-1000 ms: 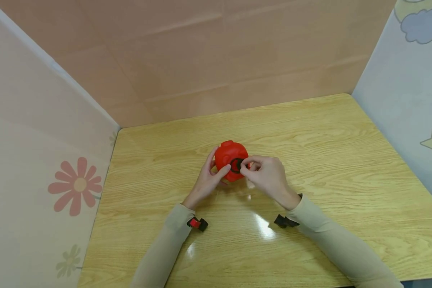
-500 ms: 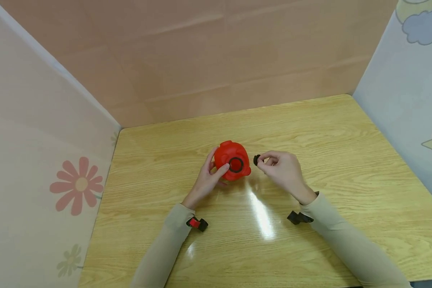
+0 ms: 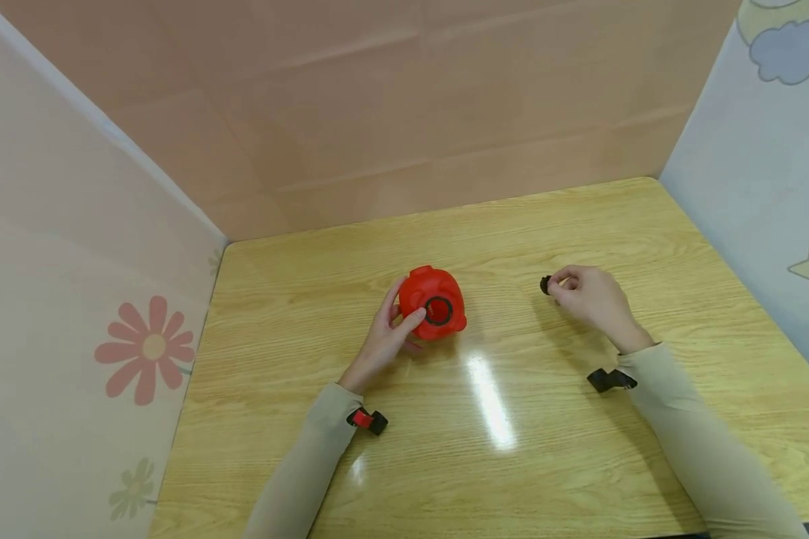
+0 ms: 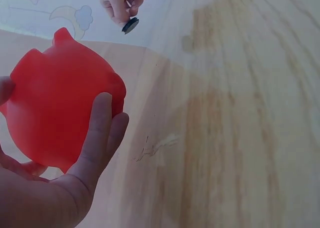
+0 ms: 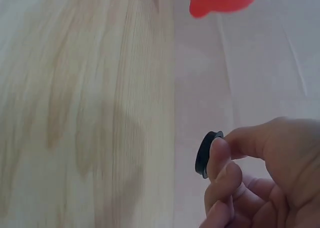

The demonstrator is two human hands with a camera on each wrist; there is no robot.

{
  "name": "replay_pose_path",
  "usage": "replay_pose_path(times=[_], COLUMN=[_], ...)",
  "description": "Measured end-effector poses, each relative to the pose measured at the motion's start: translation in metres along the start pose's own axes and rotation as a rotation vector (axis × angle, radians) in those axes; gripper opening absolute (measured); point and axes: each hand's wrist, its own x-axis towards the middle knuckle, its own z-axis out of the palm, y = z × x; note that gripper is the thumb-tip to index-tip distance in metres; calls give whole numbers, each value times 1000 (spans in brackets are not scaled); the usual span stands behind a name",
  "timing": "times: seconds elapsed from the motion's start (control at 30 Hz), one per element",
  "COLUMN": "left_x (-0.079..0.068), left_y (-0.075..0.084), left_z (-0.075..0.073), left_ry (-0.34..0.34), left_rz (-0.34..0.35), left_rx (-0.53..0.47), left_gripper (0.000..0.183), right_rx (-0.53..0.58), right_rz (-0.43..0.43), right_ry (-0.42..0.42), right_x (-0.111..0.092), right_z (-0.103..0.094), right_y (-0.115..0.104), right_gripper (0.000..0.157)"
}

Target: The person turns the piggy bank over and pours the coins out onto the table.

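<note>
My left hand [image 3: 386,329] grips a red piggy bank [image 3: 431,288], the thumb beside a round opening with a black rim that faces up toward me. The bank's rounded red body [image 4: 60,98], with short stubs, fills much of the left wrist view, fingers spread around it. Off to the right, my right hand [image 3: 593,299] pinches a small round black stopper [image 5: 206,153] between thumb and fingertips, above the table and apart from the bank. In the head view most of the stopper is hidden by the fingers.
The wood-grain table [image 3: 297,299] lies under both hands. A pinkish-brown sheet [image 3: 404,112] rises behind it, with pale patterned walls to the left [image 3: 54,262] and right [image 3: 768,165]. Black straps circle both wrists.
The right hand has pulled the black stopper from the bank's opening and carried it to the right. The left hand still grips the bank, which has barely shifted.
</note>
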Motion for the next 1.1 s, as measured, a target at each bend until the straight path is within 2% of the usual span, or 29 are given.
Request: replay_pose_path(times=[0.23, 0.43, 1.1], left_x=[0, 0, -1], left_y=[-1, 0, 2], left_z=[-2, -1, -1], left_ry=[-7, -16, -32], left_rz=[-13, -7, -1], left_rx=[20, 15, 3], left_gripper=[79, 79, 79], right_rx=[-86, -108, -115], right_rz=[53, 109, 213], right_ry=[5, 5, 18], right_x=[6, 9, 14], right_z=[-12, -15, -15], right_y=[30, 45, 62], right_gripper=[42, 40, 42])
